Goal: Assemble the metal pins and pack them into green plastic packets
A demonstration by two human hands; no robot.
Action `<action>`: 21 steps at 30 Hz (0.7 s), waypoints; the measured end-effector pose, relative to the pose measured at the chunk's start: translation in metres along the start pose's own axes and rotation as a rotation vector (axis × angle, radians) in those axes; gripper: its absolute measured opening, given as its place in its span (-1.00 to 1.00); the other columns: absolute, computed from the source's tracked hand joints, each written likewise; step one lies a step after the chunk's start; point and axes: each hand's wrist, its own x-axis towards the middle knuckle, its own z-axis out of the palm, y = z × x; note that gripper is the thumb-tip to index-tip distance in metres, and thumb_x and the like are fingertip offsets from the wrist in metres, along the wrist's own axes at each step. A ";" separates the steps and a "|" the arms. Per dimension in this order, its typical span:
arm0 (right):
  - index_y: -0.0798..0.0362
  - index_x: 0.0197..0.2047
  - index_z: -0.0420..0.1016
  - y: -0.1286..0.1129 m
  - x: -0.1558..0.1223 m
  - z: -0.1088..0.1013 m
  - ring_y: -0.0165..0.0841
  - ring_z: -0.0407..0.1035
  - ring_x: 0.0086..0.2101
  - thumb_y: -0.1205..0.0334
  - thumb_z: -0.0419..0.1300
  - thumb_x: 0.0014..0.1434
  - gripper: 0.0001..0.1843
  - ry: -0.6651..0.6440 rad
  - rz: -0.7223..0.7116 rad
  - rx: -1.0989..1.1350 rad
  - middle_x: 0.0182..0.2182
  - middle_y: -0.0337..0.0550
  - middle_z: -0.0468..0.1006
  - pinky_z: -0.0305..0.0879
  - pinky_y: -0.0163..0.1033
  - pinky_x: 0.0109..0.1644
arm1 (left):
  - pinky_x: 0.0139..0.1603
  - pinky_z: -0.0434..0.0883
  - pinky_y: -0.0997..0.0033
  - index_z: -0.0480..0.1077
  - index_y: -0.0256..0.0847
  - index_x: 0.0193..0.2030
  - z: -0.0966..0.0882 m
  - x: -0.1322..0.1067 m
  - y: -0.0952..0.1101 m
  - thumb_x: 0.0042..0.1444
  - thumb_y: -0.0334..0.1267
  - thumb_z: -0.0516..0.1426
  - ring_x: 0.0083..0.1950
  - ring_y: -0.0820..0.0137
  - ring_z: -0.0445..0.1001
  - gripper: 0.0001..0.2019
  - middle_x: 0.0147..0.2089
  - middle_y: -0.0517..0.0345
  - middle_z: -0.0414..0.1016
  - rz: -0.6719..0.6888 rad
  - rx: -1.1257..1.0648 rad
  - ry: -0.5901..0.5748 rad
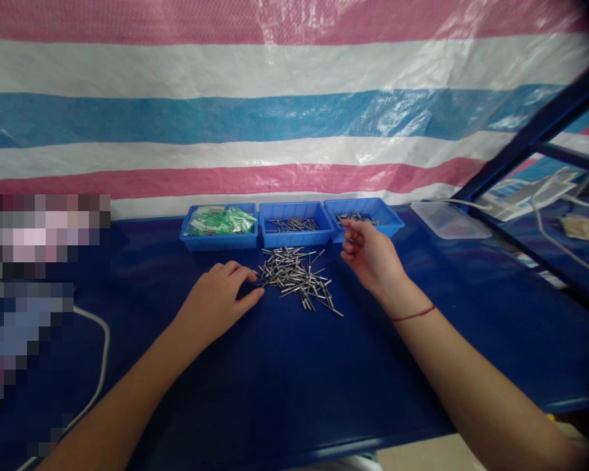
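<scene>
A loose pile of thin silvery metal pins, which look like blind rivets (294, 275), lies on the dark blue table. My left hand (220, 288) rests at the pile's left edge, thumb and fingers apart, with nothing visible between them. Over the front of the right blue bin (392, 226) is my right hand (370, 252), its fingers curled in against the thumb; anything between them is too small to make out. Similar pins lie in that bin and in the middle blue bin (297, 239).
A left blue bin (220, 243) holds green and clear plastic packets (220, 221). Right of the bins lies a clear plastic lid or tray (449, 219). A dark metal frame (510, 144) slants at the right. A white cable (105, 347) runs along the left, and striped sheeting (275, 118) hangs behind.
</scene>
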 end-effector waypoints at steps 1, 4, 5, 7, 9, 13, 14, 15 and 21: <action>0.10 -0.34 0.49 0.002 -0.005 0.003 -0.58 0.12 -0.65 0.25 0.21 -0.07 -0.83 -0.043 0.013 -0.014 -0.60 -0.36 0.32 0.04 -0.43 -0.65 | -0.04 0.35 0.21 0.45 -0.19 -0.15 0.000 -0.001 0.001 0.19 -0.09 0.09 -0.11 0.22 0.43 -0.76 -0.13 0.04 0.48 -0.003 0.024 -0.022; 0.10 -0.36 0.49 0.006 -0.017 0.010 -0.57 0.13 -0.64 0.22 0.23 -0.07 -0.83 -0.159 0.037 -0.068 -0.58 -0.36 0.32 0.03 -0.41 -0.63 | -0.11 0.35 0.29 0.45 -0.18 -0.23 0.002 -0.001 0.005 0.21 -0.15 0.08 -0.19 0.28 0.44 -0.81 -0.19 0.08 0.47 0.005 0.084 -0.059; 0.10 -0.37 0.49 0.007 -0.021 0.012 -0.57 0.13 -0.63 0.21 0.23 -0.06 -0.83 -0.184 0.036 -0.091 -0.58 -0.35 0.32 0.02 -0.41 -0.62 | -0.15 0.35 0.32 0.44 -0.18 -0.26 0.003 -0.001 0.005 0.22 -0.17 0.07 -0.22 0.31 0.44 -0.82 -0.22 0.09 0.47 0.009 0.096 -0.069; 0.10 -0.36 0.50 0.009 -0.026 0.015 -0.57 0.11 -0.63 0.19 0.22 -0.03 -0.83 -0.209 0.005 -0.153 -0.57 -0.35 0.31 -0.03 -0.40 -0.62 | -0.23 0.32 0.38 0.42 -0.18 -0.28 0.004 -0.001 0.007 0.24 -0.20 0.04 -0.28 0.34 0.44 -0.82 -0.28 0.12 0.45 0.007 0.090 -0.085; 0.09 -0.36 0.51 0.011 -0.032 0.018 -0.56 0.08 -0.63 0.18 0.20 0.02 -0.84 -0.227 -0.086 -0.265 -0.57 -0.34 0.30 -0.07 -0.39 -0.61 | -0.30 0.30 0.40 0.40 -0.18 -0.27 0.003 0.001 0.007 0.26 -0.19 0.01 -0.31 0.36 0.42 -0.80 -0.30 0.14 0.43 -0.013 0.031 -0.081; 0.10 -0.35 0.54 0.018 -0.045 0.024 -0.50 0.17 -0.56 0.20 0.22 0.06 -0.85 -0.420 -0.350 -0.591 -0.53 -0.27 0.42 0.10 -0.34 -0.49 | -0.23 0.31 0.40 0.36 -0.19 -0.20 -0.001 0.003 0.012 0.28 -0.18 -0.02 -0.27 0.37 0.42 -0.81 -0.26 0.16 0.43 -0.019 -0.236 -0.014; 0.11 -0.32 0.55 0.020 -0.049 0.025 -0.49 0.20 -0.54 0.20 0.22 0.06 -0.84 -0.481 -0.377 -0.647 -0.49 -0.23 0.46 0.14 -0.32 -0.45 | -0.21 0.31 0.40 0.36 -0.19 -0.19 -0.002 0.003 0.015 0.28 -0.17 -0.01 -0.26 0.37 0.42 -0.81 -0.26 0.16 0.43 -0.015 -0.299 -0.003; 0.11 -0.27 0.55 0.022 -0.053 0.027 -0.48 0.21 -0.53 0.20 0.23 0.07 -0.81 -0.533 -0.383 -0.682 -0.45 -0.21 0.48 0.16 -0.31 -0.44 | -0.19 0.31 0.40 0.36 -0.19 -0.19 -0.004 0.002 0.017 0.27 -0.17 -0.01 -0.26 0.38 0.41 -0.81 -0.26 0.17 0.43 -0.013 -0.351 0.005; 0.10 -0.23 0.56 0.030 -0.069 0.031 -0.46 0.26 -0.49 0.19 0.20 0.14 -0.81 -0.679 -0.348 -0.655 -0.37 -0.15 0.54 0.18 -0.30 -0.43 | -0.17 0.29 0.42 0.36 -0.19 -0.21 -0.006 0.000 0.028 0.29 -0.20 -0.01 -0.24 0.40 0.40 -0.82 -0.27 0.20 0.42 -0.010 -0.523 -0.026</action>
